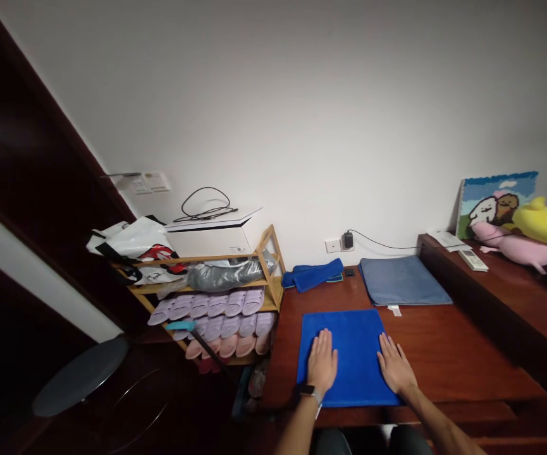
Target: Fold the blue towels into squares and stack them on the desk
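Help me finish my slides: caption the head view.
Left hand lies flat on a blue cloth, right hand at its edge, on a wooden table.

We've got bare desk (463,354) to the right of the blue cloth (356,363), a wide lane for our right hand (398,368)! Ahead, the folded blue bundle (318,275) and grey-blue cloth (403,281) block us, a gap between them; further right, the raised wooden ledge (515,297) walls us in.

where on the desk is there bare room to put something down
The widest bare patch of the desk lies right of the blue cloth and the right hand, in front of the grey-blue cloth. A narrower strip runs along the blue cloth's left edge. The back left is crowded, where folded cloths lie beside the shoe rack.
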Demonstrator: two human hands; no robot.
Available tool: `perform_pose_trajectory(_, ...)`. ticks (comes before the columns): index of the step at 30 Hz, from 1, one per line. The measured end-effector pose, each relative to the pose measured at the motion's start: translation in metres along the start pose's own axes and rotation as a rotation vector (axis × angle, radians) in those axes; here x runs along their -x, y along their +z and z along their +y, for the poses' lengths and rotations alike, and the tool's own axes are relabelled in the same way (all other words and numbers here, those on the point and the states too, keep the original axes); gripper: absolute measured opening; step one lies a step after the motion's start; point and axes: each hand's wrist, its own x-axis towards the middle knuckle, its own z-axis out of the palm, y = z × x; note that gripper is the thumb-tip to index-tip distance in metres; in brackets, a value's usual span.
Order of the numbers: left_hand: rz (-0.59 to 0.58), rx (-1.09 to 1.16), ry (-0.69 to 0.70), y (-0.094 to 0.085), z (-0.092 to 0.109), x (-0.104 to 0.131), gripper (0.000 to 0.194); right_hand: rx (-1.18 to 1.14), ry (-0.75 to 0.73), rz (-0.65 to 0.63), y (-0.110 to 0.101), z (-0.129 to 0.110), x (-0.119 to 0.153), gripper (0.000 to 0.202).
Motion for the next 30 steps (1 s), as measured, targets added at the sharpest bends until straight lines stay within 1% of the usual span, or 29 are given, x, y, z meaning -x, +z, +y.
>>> perform_pose_trajectory(2, -0.051, 0.078, 0.089, 0.006, 0.047, -0.011, 0.059, 0.0, -0.011, 0.007, 0.002, 0.001, 0.0, 0.071)
perform_pose_trajectory(4, -0.13, 0.137, 0.12, 0.015, 0.091, -0.02, 0.061, 0.0, -0.025, 0.013, 0.003, 0.003, 0.0, 0.07)
perform_pose_trajectory(5, -0.172, 0.155, 0.119, 0.02, 0.107, -0.023, 0.062, 0.001, -0.031, 0.016, 0.004, 0.003, 0.0, 0.07)
perform_pose_trajectory(6, -0.207, 0.167, 0.112, 0.024, 0.117, -0.024, 0.063, 0.003, -0.034, 0.018, 0.004, 0.004, 0.0, 0.069)
perform_pose_trajectory(7, -0.232, 0.172, 0.105, 0.027, 0.12, -0.023, 0.063, 0.006, -0.035, 0.018, 0.004, 0.004, 0.0, 0.069)
perform_pose_trajectory(8, -0.243, 0.169, 0.093, 0.028, 0.117, -0.021, 0.063, 0.01, -0.033, 0.016, 0.004, 0.004, 0.0, 0.069)
perform_pose_trajectory(9, -0.24, 0.159, 0.075, 0.027, 0.107, -0.017, 0.062, 0.013, -0.029, 0.013, 0.003, 0.004, 0.0, 0.069)
perform_pose_trajectory(10, -0.231, 0.141, 0.051, 0.025, 0.091, -0.011, 0.061, 0.015, -0.023, 0.007, 0.002, 0.003, 0.0, 0.069)
perform_pose_trajectory(11, -0.218, 0.113, 0.013, 0.021, 0.071, -0.003, 0.061, 0.017, -0.015, 0.0, 0.001, 0.002, 0.001, 0.07)
perform_pose_trajectory(14, -0.187, -0.007, -0.164, 0.006, 0.0, 0.024, 0.061, 0.028, 0.002, -0.021, -0.002, 0.001, 0.002, 0.071)
perform_pose_trajectory(15, -0.179, -0.038, -0.21, 0.001, -0.02, 0.032, 0.061, 0.036, 0.007, -0.029, -0.003, 0.0, 0.002, 0.071)
perform_pose_trajectory(16, -0.173, -0.054, -0.229, -0.002, -0.037, 0.04, 0.061, 0.044, 0.013, -0.038, -0.005, -0.001, 0.002, 0.071)
perform_pose_trajectory(17, -0.168, -0.063, -0.242, -0.004, -0.049, 0.046, 0.061, 0.052, 0.017, -0.047, -0.006, -0.002, 0.001, 0.071)
perform_pose_trajectory(18, -0.163, -0.065, -0.242, -0.006, -0.056, 0.049, 0.061, 0.061, 0.018, -0.058, -0.009, -0.003, -0.001, 0.071)
perform_pose_trajectory(19, -0.157, -0.064, -0.241, -0.006, -0.058, 0.051, 0.062, 0.069, 0.019, -0.071, -0.012, -0.004, -0.003, 0.071)
perform_pose_trajectory(22, -0.131, -0.073, -0.256, -0.004, -0.052, 0.045, 0.062, 0.083, 0.029, -0.119, -0.022, -0.009, -0.008, 0.07)
perform_pose_trajectory(24, -0.109, -0.078, -0.255, -0.004, -0.047, 0.04, 0.061, 0.087, 0.055, -0.137, -0.027, -0.013, -0.007, 0.069)
perform_pose_trajectory(27, -0.059, -0.073, -0.26, -0.008, -0.046, 0.041, 0.06, 0.073, 0.085, -0.095, -0.025, -0.016, 0.007, 0.069)
perform_pose_trajectory(30, 0.036, -0.062, -0.256, -0.011, -0.042, 0.051, 0.06, 0.028, 0.055, -0.031, -0.013, -0.013, 0.029, 0.069)
